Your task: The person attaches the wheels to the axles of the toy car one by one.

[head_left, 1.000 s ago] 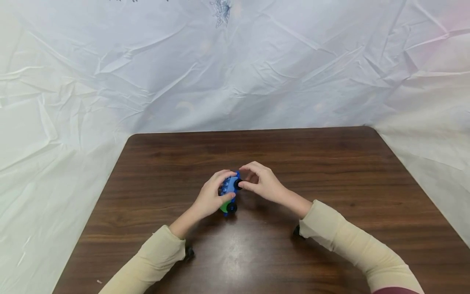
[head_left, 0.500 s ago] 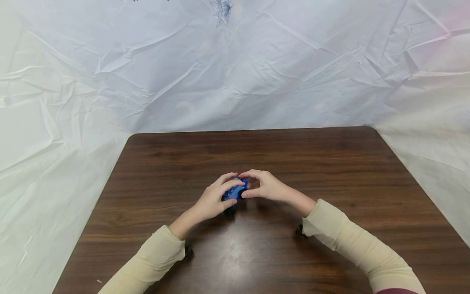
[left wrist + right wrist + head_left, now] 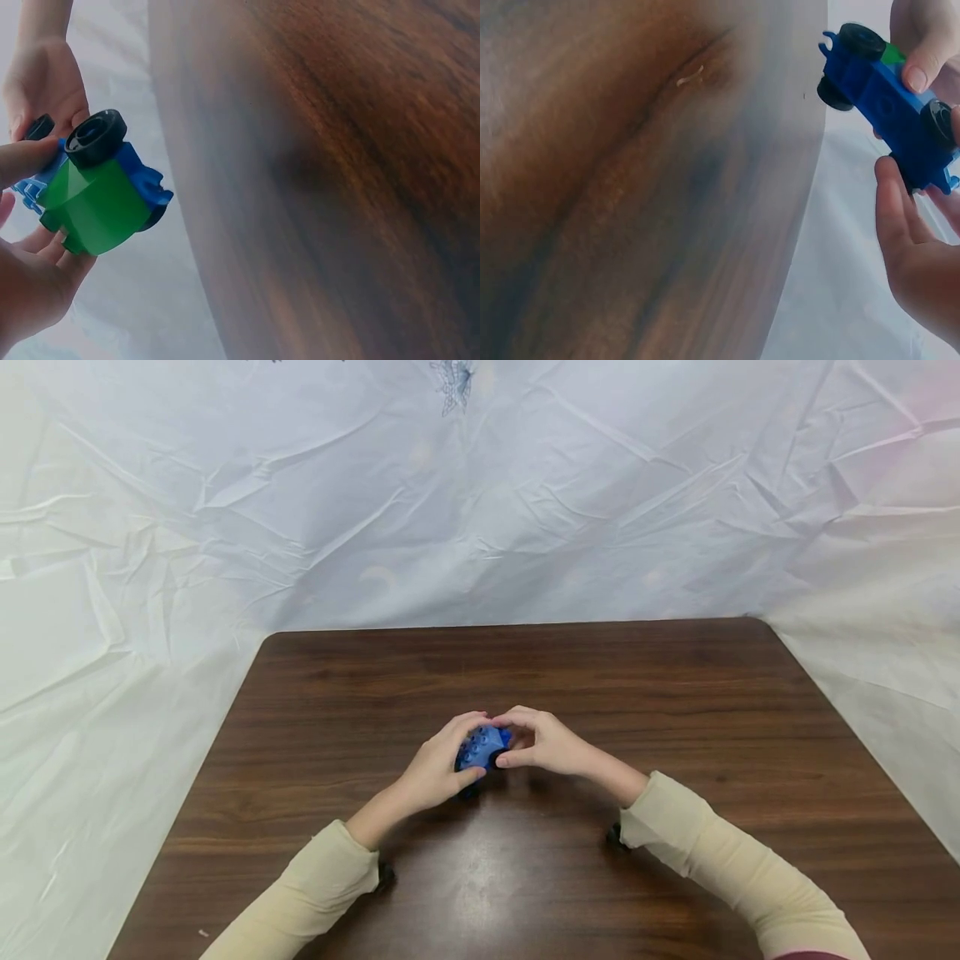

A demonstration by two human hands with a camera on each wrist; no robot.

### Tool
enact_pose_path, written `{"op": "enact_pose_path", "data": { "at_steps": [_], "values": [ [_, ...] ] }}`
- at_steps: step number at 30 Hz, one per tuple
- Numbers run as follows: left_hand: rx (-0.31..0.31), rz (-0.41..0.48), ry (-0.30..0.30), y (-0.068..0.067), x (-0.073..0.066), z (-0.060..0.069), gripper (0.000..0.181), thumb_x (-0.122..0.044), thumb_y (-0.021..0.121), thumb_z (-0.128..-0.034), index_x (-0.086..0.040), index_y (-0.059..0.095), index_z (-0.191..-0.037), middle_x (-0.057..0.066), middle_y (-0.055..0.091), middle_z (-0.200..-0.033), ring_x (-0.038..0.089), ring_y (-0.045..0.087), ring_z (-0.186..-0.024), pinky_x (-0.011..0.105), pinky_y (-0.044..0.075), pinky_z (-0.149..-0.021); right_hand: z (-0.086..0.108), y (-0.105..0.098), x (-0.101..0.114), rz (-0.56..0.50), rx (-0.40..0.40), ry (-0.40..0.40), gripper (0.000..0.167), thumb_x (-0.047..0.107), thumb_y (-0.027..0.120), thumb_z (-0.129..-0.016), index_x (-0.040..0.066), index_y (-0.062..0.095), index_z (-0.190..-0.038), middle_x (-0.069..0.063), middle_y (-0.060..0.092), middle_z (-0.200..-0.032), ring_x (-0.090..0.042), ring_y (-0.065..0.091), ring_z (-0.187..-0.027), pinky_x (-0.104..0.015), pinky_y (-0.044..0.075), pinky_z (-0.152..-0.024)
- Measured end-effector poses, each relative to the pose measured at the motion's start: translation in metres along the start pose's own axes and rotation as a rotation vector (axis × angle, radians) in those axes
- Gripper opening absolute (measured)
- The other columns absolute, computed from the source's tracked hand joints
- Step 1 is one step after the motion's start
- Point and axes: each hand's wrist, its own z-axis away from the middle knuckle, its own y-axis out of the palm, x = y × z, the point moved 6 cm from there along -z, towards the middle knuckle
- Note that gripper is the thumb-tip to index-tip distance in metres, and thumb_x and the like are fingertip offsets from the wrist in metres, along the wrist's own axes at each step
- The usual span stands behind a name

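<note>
A small toy car (image 3: 482, 746) with a blue chassis and black wheels is held up above the table between both hands. My left hand (image 3: 433, 766) grips its body, thumb on the near side and fingers over the far side. The right hand (image 3: 553, 745) pinches the car's right end, thumb against a black wheel (image 3: 937, 124) and fingers at the opposite side. A rounded green part (image 3: 103, 208) of the car shows in the left wrist view. The blue underside (image 3: 889, 105) faces the right wrist camera. Studs show on the light-blue top in the head view.
The dark wood-grain table (image 3: 637, 685) spreads beneath the hands. Behind it hangs a wrinkled pale sheet (image 3: 480, 527). A small whitish scrap (image 3: 203, 933) lies near the table's front left.
The car has turned, its right end swinging rightward, and its green part has gone out of sight in the head view. My right fingers have come in around that end.
</note>
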Motion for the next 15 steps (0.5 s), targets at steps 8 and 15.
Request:
{"op": "enact_pose_path", "data": {
  "at_steps": [8,15],
  "values": [
    [-0.052,-0.005,-0.083,-0.003,0.003,0.0,0.066,-0.016,0.071,-0.0738,-0.015,0.037,-0.13,0.003,0.044,-0.128,0.018,0.054,-0.102,0.034,0.048,-0.082,0.006,0.001,0.0,-0.11,-0.103,-0.042,0.049,0.007,0.07,-0.073,-0.004,0.05,-0.116,-0.016,0.049,-0.11,-0.013,0.059,-0.087,-0.024,0.051,-0.073],
    [-0.071,0.04,-0.134,-0.005,0.013,0.005,0.065,-0.024,0.071,-0.0744,-0.015,0.037,-0.13,0.005,0.047,-0.126,0.021,0.054,-0.107,0.038,0.046,-0.084,0.011,0.0,-0.006,-0.217,-0.171,-0.051,0.047,0.003,0.069,-0.072,-0.008,0.05,-0.115,-0.019,0.048,-0.108,-0.005,0.059,-0.086,-0.025,0.051,-0.072]
  ]
}}
